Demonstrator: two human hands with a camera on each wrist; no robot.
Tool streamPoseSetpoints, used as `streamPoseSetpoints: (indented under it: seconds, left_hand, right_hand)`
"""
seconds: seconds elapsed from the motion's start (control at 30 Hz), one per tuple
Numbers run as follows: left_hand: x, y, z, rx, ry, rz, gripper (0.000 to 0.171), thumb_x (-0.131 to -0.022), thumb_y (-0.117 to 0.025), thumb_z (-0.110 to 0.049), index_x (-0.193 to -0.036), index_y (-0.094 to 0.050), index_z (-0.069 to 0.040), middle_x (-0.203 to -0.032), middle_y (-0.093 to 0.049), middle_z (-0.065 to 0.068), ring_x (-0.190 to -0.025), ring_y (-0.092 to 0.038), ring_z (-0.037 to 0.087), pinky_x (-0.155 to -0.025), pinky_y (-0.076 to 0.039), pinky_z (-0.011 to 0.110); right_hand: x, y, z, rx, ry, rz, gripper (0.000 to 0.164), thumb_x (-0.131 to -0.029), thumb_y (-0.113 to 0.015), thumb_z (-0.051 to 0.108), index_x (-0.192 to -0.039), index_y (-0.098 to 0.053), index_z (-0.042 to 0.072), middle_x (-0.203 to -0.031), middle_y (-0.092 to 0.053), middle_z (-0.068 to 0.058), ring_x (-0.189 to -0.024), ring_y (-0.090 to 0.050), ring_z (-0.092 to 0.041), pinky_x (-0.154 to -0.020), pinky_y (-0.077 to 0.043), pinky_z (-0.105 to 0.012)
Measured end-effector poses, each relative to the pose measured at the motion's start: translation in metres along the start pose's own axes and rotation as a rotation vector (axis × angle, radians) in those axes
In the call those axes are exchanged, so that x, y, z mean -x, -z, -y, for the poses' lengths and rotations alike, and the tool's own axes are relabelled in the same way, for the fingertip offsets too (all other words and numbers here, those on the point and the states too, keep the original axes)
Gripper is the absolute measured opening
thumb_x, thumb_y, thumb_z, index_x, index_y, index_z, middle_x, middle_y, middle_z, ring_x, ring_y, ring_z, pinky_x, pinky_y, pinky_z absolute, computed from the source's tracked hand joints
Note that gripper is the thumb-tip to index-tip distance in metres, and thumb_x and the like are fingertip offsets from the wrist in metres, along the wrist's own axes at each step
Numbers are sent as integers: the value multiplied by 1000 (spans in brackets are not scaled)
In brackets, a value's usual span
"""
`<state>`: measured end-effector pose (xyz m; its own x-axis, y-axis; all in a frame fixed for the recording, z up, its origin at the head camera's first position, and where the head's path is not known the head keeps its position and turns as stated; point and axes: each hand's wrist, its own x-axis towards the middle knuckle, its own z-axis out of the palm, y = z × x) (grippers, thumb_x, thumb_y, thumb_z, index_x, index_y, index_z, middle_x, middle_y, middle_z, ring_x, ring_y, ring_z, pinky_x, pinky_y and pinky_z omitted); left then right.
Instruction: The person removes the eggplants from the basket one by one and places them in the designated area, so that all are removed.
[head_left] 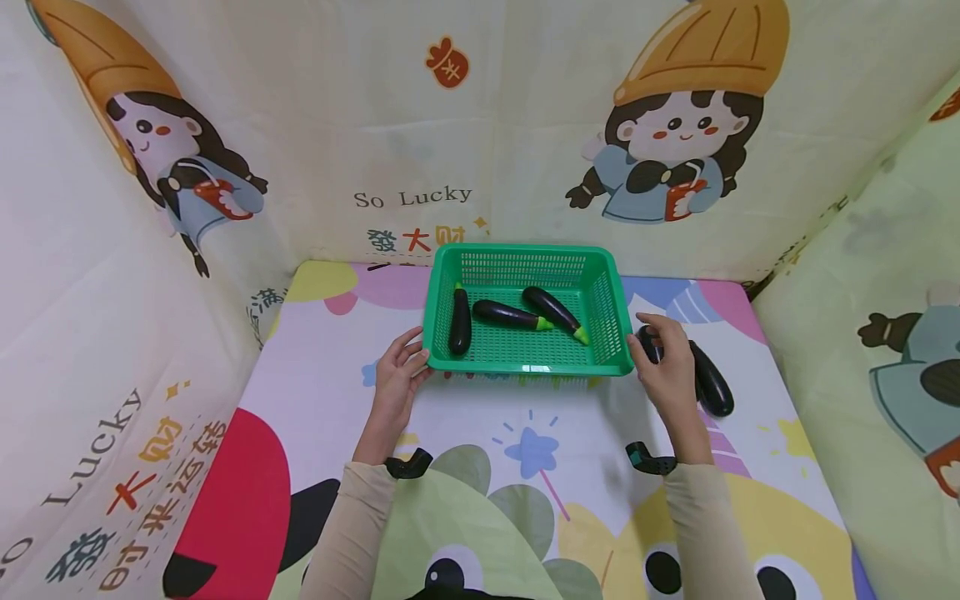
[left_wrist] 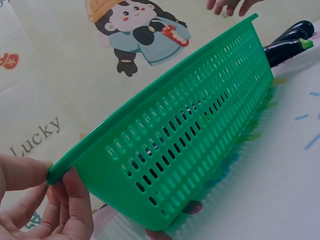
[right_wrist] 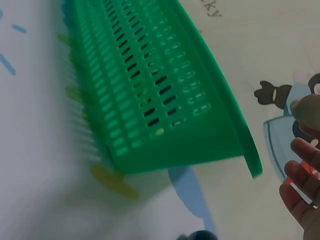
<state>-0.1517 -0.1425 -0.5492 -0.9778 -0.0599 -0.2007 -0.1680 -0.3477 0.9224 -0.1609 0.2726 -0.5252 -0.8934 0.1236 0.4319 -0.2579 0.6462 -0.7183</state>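
Note:
A green plastic basket (head_left: 528, 367) with slotted sides stands before me, and three dark purple eggplants lie in it: one on the left (head_left: 460, 321), one in the middle (head_left: 506, 314) and one on the right (head_left: 553, 310). My left hand (head_left: 397, 379) pinches the basket's rim at its near left corner, thumb above and fingers below, as the left wrist view shows. Beside the near right corner is my right hand (head_left: 667, 367), its fingers loosely bent and apart from the rim in the right wrist view (right_wrist: 305, 160). More eggplants (head_left: 712, 379) lie beyond that hand, partly hidden by it.
A colourful cartoon-printed cloth (head_left: 480, 433) covers the table. Pale printed curtain (head_left: 525, 125) hangs behind the basket and along both sides, close to the table's far edge. Dark bands (head_left: 408, 464) sit on both wrists.

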Motion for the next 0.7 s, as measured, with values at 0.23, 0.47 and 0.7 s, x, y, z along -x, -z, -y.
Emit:
streamPoseSetpoints:
  seconds: [0.23,0.47,0.7]
  left_hand:
    - [0,0,0,-9,7,-6,49,-105,-60,-5,-152,-52,-13,-127,-62,5,-104,-70,11,-86,-60,27]
    - [0,-1,0,-5,2,-5,48,-105,-60,-5,-151,-52,-13,-128,-61,7,-105,-70,11,-86,-60,26]
    - [-1,0,0,-4,9,-7,49,-105,-60,-6,-152,-52,-14,-130,-61,8,-105,-69,12,-89,-60,29]
  right_hand:
    - [-11,-18,8,31,67,126,43,-97,-72,6,-138,-60,1,-134,-60,-23,-110,-56,-41,-93,-48,-56]
    - [-24,-34,16,13,18,273,47,-101,-69,13,-145,-55,3,-140,-58,-23,-115,-59,-44,-97,-51,-60]
    - [-39,-45,24,-38,-102,423,52,-105,-65,24,-151,-49,6,-153,-50,-22,-133,-54,-44,-110,-47,-61]
